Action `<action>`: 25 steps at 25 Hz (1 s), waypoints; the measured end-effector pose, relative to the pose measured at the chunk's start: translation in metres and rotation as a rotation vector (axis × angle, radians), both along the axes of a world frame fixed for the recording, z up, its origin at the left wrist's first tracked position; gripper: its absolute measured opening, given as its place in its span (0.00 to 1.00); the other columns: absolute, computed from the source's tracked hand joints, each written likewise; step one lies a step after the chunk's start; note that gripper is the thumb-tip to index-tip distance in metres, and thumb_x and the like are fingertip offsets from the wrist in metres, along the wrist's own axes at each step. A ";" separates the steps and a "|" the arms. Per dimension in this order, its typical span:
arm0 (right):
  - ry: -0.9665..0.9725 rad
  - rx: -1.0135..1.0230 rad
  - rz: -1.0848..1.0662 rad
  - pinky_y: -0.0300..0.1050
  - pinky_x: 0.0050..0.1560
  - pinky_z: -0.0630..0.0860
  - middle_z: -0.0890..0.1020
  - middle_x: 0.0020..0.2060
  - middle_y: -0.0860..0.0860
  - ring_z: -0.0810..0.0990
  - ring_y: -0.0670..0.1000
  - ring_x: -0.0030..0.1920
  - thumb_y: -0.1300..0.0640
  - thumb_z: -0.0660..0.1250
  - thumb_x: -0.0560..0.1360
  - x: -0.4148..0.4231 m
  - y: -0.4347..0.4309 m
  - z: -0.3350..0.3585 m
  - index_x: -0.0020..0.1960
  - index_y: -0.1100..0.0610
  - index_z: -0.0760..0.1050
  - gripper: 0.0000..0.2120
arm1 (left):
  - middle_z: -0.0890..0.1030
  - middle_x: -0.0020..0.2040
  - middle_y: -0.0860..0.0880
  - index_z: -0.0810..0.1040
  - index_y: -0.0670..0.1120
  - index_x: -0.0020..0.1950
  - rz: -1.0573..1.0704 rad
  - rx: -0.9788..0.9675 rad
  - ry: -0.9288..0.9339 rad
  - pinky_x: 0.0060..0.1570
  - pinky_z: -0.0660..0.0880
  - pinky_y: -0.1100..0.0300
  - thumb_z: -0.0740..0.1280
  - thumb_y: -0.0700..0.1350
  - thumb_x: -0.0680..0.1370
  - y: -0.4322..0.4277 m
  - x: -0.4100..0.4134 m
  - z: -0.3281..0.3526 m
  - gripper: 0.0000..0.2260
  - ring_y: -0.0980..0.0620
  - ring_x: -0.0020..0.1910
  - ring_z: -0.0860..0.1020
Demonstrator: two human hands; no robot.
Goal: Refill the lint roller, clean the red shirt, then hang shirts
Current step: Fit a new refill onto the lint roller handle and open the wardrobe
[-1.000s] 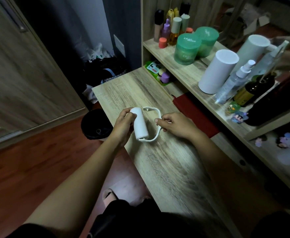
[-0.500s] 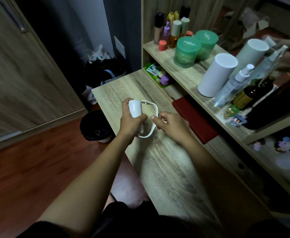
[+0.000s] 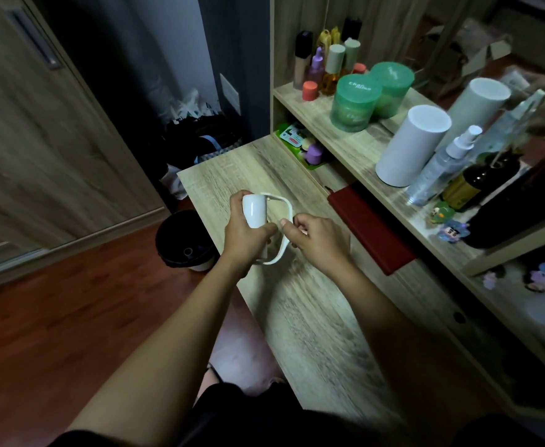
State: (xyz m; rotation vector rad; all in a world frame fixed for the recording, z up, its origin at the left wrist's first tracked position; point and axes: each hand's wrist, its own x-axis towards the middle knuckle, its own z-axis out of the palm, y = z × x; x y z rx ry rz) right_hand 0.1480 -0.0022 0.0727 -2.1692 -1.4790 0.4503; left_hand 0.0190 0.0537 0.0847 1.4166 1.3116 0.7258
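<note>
1. Gripped a white cylindrical lint-roller roll (image 3: 254, 209) in the left hand (image 3: 245, 237) at the centre of the frame, with the fingers curled round its lower half and its rounded top end poking up above the thumb.
2. Pinched the thin white plastic loop frame (image 3: 282, 253) of the roller with the right hand (image 3: 317, 245), thumb and forefinger closed on the loop's right side, the other fingers curled under.
3. Found the loop's upper end meeting the top of the roll and its lower curve showing between the two hands.
4. Held both over the pale wood-grain table (image 3: 313, 317); could not tell whether the roll touched it.
5. Noted a dark red flat rectangular item (image 3: 371, 230) just right of the hands, lying on the table against the foot of the wooden shelf (image 3: 345, 146); could not tell cloth from cover.
6. Noted a black round waste bin (image 3: 184, 243) on the reddish wood floor, left of the table's edge.
7. Noted, on the shelf in the upper right, two green lidded jars (image 3: 356, 103), two white cylinders (image 3: 413, 145) and a clear spray bottle (image 3: 442, 162).
</note>
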 end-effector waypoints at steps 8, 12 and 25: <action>0.038 0.027 -0.020 0.48 0.43 0.74 0.83 0.35 0.50 0.81 0.52 0.41 0.29 0.46 0.68 -0.001 -0.001 0.000 0.39 0.55 0.73 0.31 | 0.72 0.42 0.51 0.61 0.59 0.53 -0.047 0.053 0.005 0.35 0.73 0.55 0.67 0.44 0.63 -0.001 -0.003 -0.001 0.24 0.49 0.38 0.73; 0.054 0.005 -0.045 0.48 0.44 0.74 0.84 0.35 0.50 0.81 0.53 0.42 0.34 0.51 0.74 -0.006 -0.006 -0.001 0.40 0.55 0.74 0.26 | 0.73 0.43 0.49 0.62 0.59 0.53 -0.060 0.034 0.031 0.36 0.76 0.52 0.67 0.46 0.62 -0.003 -0.006 -0.001 0.24 0.45 0.39 0.76; -0.005 0.019 -0.068 0.49 0.43 0.74 0.84 0.38 0.53 0.80 0.57 0.43 0.38 0.51 0.77 -0.017 -0.007 -0.001 0.42 0.54 0.75 0.24 | 0.73 0.43 0.48 0.62 0.59 0.52 -0.101 0.033 0.038 0.33 0.70 0.59 0.67 0.46 0.63 -0.006 -0.012 -0.002 0.23 0.49 0.37 0.73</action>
